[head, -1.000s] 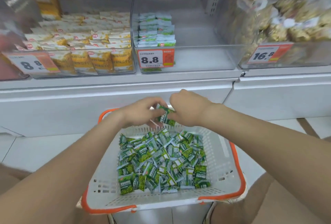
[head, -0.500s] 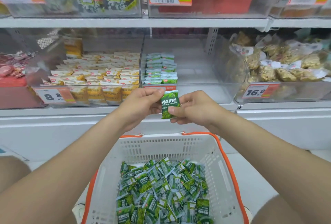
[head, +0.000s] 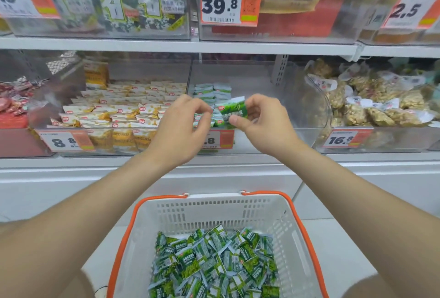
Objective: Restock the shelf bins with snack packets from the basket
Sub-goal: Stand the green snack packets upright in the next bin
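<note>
Right hand [head: 264, 121]: grip closed on one green packet [head: 233, 111], pinched between thumb and fingertips, packet tilted, white end uppermost. Printing on it blurred, not legible. Left hand [head: 181, 128]: fingers curled, tips just beside the packet's left edge; contact cannot be told, and nothing is seen held.

Directly behind the grip: clear middle bin [head: 257, 88], with a short row of matching green packets [head: 209, 94] stacked at its left side. Price tag [head: 217, 139] on its front, below the grip, partly hidden by the left hand; ".8" readable.

Left of the grip: bin of yellow packets [head: 123, 112], tag "8.8". Right: bin of bagged snacks [head: 371, 105], tag "16.8". Upper shelf tags: "39.8", "2.5".

Well below the grip: white basket [head: 214, 207], orange rim, holding a heap of green packets [head: 214, 264].
</note>
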Demonstrator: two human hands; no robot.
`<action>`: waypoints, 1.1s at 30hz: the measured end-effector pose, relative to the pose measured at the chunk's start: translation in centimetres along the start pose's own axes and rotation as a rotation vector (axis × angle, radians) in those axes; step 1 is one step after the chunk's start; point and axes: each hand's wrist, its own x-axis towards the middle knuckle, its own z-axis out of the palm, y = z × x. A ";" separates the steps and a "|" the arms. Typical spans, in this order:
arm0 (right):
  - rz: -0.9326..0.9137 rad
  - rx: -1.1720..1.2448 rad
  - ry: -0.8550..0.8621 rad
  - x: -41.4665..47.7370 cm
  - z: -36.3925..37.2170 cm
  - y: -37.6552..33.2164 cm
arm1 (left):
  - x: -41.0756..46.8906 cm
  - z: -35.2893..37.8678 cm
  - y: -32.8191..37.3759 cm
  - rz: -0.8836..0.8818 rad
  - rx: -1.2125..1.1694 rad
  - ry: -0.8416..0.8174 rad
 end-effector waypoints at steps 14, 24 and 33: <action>0.234 -0.306 -0.390 6.2 1.1 0.8 | 0.3 2.0 -1.9 0.156 0.778 -0.278; 0.483 -0.297 -0.606 7.1 1.5 -0.9 | 0.6 1.5 -2.4 0.190 0.768 -0.268; -0.156 -0.601 -0.145 2.4 0.8 -0.5 | -1.3 1.4 -0.4 0.303 0.542 0.051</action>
